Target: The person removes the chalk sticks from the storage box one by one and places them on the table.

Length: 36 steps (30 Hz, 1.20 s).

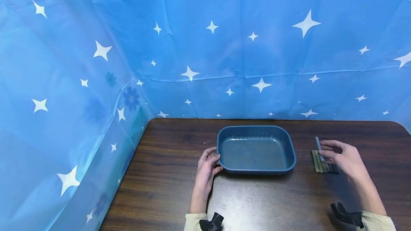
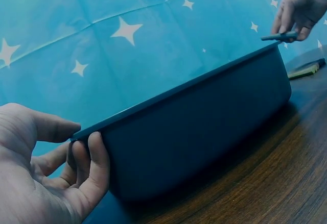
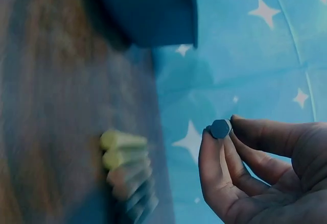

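My left hand [image 1: 206, 168] grips the left end of a blue rectangular plastic basin [image 1: 253, 152]. In the left wrist view the thumb lies on top of the rim and the fingers curl beneath it. Nothing lies inside the basin. Off to its right, my right hand [image 1: 346, 158] pinches a slim grey-blue stick [image 1: 318, 143] between thumb and fingertips; its hexagonal end faces the right wrist camera. Beneath that hand a row of several similar sticks [image 1: 316, 163] lies side by side on the table, green, brownish and dark, partly hidden by the fingers.
Both hands work over a dark wood-grain table [image 1: 160, 174]. A blue sheet with white stars [image 1: 224, 52] hangs behind the table's back edge and along its left side. Black straps [image 1: 212, 222] circle the wrists at the sleeve cuffs.
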### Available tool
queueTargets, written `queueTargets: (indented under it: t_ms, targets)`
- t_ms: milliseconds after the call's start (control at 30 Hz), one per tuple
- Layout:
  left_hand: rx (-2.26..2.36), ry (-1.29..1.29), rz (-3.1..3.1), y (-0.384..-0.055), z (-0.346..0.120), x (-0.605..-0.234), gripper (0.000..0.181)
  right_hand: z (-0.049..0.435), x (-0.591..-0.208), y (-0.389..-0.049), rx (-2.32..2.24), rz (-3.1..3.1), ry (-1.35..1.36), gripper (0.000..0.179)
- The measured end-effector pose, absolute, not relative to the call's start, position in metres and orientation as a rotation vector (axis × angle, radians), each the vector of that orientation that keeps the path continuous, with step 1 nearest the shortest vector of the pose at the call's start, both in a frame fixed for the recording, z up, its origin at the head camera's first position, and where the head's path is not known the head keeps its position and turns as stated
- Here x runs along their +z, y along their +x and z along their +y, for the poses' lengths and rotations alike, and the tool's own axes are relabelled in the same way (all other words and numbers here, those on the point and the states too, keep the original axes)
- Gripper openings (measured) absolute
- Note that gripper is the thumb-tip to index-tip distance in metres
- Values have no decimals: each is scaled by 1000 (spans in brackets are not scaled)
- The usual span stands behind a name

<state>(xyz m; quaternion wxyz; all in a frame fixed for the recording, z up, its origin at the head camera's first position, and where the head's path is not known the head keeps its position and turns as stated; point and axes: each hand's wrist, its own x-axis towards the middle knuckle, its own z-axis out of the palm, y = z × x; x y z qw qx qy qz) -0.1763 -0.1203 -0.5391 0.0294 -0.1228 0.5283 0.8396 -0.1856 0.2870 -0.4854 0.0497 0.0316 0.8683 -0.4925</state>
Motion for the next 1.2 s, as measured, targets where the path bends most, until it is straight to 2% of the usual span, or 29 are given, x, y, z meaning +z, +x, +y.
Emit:
queueTargets:
  t_ms: [300, 667, 867, 1200]
  targets:
    - [2599, -375, 1620, -176, -120, -541, 30, 308, -503, -179, -1470, 2706, 272, 50]
    - [2589, -373, 1631, -176, -121, -541, 34, 325, -515, -177, -1261, 2870, 436, 38]
    - [2590, -381, 1627, -176, -121, -541, 34, 330, -523, -176, -1051, 3022, 346, 33]
    - [2596, -383, 1619, -176, -120, -541, 31, 329, -530, -176, -1031, 3104, 267, 28]
